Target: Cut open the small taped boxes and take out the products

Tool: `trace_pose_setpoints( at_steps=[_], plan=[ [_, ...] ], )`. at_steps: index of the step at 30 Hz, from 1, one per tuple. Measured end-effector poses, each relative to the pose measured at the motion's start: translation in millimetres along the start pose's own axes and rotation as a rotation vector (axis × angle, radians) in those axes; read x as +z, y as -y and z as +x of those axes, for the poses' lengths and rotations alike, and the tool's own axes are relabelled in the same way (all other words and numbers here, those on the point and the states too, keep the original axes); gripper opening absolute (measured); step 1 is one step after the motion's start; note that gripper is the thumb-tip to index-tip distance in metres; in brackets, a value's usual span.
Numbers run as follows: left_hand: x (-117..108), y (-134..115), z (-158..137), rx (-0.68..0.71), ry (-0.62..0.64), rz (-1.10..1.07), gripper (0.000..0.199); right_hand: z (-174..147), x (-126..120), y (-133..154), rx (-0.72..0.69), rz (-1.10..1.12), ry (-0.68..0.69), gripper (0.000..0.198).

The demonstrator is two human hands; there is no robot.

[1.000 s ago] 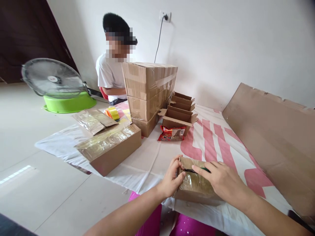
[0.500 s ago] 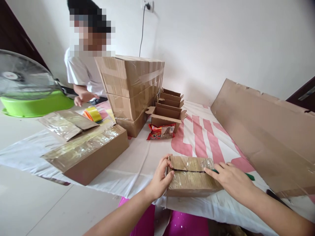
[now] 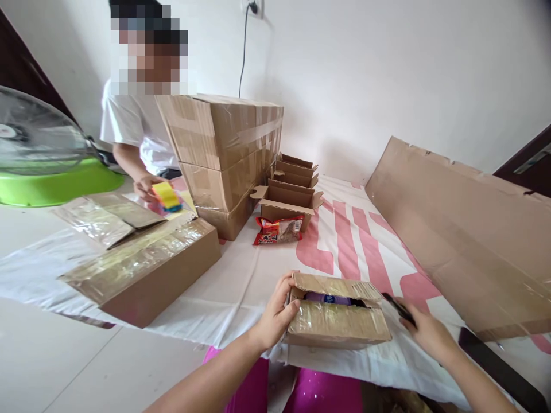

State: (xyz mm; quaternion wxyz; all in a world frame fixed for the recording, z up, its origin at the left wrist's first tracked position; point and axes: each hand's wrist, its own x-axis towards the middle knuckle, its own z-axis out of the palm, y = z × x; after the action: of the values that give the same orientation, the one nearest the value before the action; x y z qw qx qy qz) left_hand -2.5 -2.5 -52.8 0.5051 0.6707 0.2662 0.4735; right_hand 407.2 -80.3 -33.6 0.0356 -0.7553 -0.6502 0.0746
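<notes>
A taped cardboard box [image 3: 340,324] lies at the table's front edge, its top slit along the middle. Through the gap between its flaps shows something purple [image 3: 329,299], mostly hidden. My left hand [image 3: 282,310] grips the box's left end, thumb on the top and fingers over the far flap. To the right of the box, my right hand [image 3: 424,332] is closed around a dark box cutter [image 3: 400,310], whose tip points toward the box's right end. The hand itself is apart from the box.
Beyond stand a red snack packet [image 3: 279,230], several open small boxes [image 3: 286,211] and a stack of taped cartons [image 3: 235,135]. Left are a long box [image 3: 159,281], a fan [image 3: 38,132] and a person [image 3: 129,126] holding a yellow roll [image 3: 166,197]. A cardboard sheet [image 3: 451,241] leans right; a dark phone-like slab [image 3: 501,370] lies near.
My right hand has moved right, off the box, with the cutter. The box's top gap has widened, showing purple inside. The other person's hand has taken hold of the yellow roll.
</notes>
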Motion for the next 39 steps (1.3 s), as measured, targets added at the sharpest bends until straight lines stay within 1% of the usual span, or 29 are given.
trace_pose_setpoints(
  at_steps=[2,3,5,6,8,9,11,13,14,16,19,21,23,25,27,29,30,32,35,39],
  plan=[
    [-2,0,1,-0.012,0.028,-0.026,0.042,-1,28,-7,-0.007,-0.044,0.076,0.051],
    [-2,1,2,-0.019,0.039,-0.040,0.043,-2,38,-9,-0.010,-0.057,0.098,0.052],
    [-3,2,3,-0.028,0.050,-0.069,0.043,-1,48,-10,-0.007,-0.063,0.123,0.053],
    [-3,3,3,-0.033,0.052,-0.081,0.043,0,48,-11,-0.013,-0.065,0.130,0.054],
    [-3,4,4,-0.036,0.052,-0.094,0.042,6,39,-10,-0.051,-0.077,0.106,0.053],
    [-3,4,4,-0.034,0.052,-0.097,0.042,10,31,-9,-0.075,-0.078,0.067,0.052],
    [-3,4,3,-0.028,0.056,-0.096,0.041,18,10,1,-0.117,-0.041,-0.070,0.048],
    [-3,3,3,-0.022,0.063,-0.093,0.041,25,-15,20,-0.146,0.062,-0.207,0.045],
    [-3,3,3,-0.023,0.064,-0.092,0.041,28,-28,33,-0.157,0.130,-0.248,0.043],
    [-3,2,3,-0.031,0.061,-0.091,0.041,32,-51,65,-0.188,0.277,-0.253,0.041],
    [-3,2,4,-0.040,0.051,-0.095,0.041,38,-72,118,-0.281,0.448,-0.117,0.037],
    [-3,2,4,-0.032,0.051,-0.095,0.041,44,-75,150,-0.355,0.503,0.017,0.035],
    [-3,1,4,-0.019,0.057,-0.090,0.042,52,-73,178,-0.411,0.507,0.129,0.032],
    [-4,0,5,-0.010,0.066,-0.079,0.043,60,-68,198,-0.456,0.466,0.175,0.026],
    [-4,-1,6,-0.001,0.070,-0.060,0.043,64,-65,211,-0.490,0.418,0.163,0.017],
    [-5,-3,7,0.010,0.069,-0.039,0.044,64,-64,216,-0.502,0.401,0.126,0.009],
    [-6,-3,7,0.016,0.068,-0.027,0.045,63,-63,216,-0.511,0.398,0.105,0.009],
    [-6,-4,8,0.028,0.068,0.002,0.044,56,-62,212,-0.568,0.377,0.041,0.013],
    [-5,-6,9,0.040,0.075,0.042,0.043,43,-60,203,-0.701,0.323,-0.089,0.018],
    [-4,-9,11,0.040,0.095,0.053,0.043,27,-57,193,-0.771,0.280,-0.181,0.020]
  ],
)
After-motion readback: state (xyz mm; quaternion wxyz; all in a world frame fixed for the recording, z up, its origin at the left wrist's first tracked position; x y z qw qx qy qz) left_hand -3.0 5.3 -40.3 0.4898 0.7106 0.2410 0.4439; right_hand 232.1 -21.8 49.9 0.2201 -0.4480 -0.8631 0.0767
